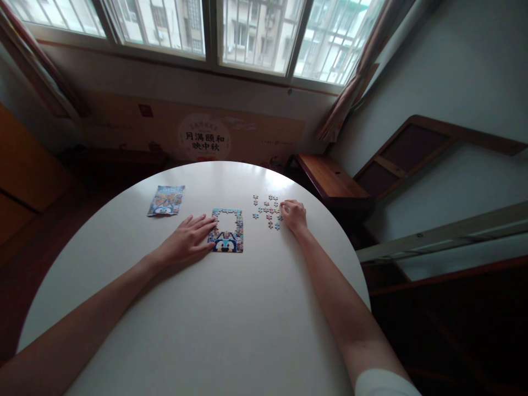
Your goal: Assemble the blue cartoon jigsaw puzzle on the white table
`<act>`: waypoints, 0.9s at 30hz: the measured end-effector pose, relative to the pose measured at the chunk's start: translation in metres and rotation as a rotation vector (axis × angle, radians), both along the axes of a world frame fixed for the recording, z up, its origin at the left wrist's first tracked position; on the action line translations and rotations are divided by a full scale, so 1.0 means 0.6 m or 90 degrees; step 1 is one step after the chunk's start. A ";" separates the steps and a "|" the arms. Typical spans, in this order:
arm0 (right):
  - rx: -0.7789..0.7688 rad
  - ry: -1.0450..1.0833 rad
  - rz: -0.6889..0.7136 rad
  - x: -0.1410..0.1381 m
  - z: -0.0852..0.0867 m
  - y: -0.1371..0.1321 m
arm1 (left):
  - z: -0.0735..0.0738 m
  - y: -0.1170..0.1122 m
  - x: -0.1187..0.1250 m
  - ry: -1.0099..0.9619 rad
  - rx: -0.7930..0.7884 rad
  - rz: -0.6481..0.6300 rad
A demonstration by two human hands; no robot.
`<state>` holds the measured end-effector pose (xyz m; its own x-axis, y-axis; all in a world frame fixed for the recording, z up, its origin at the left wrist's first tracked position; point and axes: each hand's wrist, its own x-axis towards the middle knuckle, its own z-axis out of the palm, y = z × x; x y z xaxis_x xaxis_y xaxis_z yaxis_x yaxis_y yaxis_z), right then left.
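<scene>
A partly assembled jigsaw puzzle (226,245) lies flat on the white table, with a gap in its upper middle and a blue cartoon face along the bottom. My left hand (190,237) rests open, its fingertips on the puzzle's left edge. To the right of the puzzle, loose jigsaw pieces (270,210) are spread in a loose cluster. At the right side of that cluster is my right hand (294,215), its fingers curled and pinched together. Whatever lies between those fingertips is too small and hidden to make out.
A colourful printed packet (166,200) lies at the back left of the round white table (198,330). Behind the table are a printed wall banner (264,129) and barred windows. A wooden bench (330,175) stands beyond the table's right edge.
</scene>
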<state>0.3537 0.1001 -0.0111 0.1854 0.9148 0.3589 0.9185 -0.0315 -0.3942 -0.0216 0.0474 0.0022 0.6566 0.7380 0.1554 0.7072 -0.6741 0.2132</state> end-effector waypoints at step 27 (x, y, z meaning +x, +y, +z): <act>0.005 0.000 -0.003 0.000 0.000 0.000 | -0.003 0.003 -0.001 0.012 0.007 -0.004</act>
<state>0.3534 0.1001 -0.0112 0.1894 0.9109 0.3667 0.9182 -0.0320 -0.3948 -0.0222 0.0490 0.0003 0.6640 0.7324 0.1506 0.7069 -0.6806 0.1927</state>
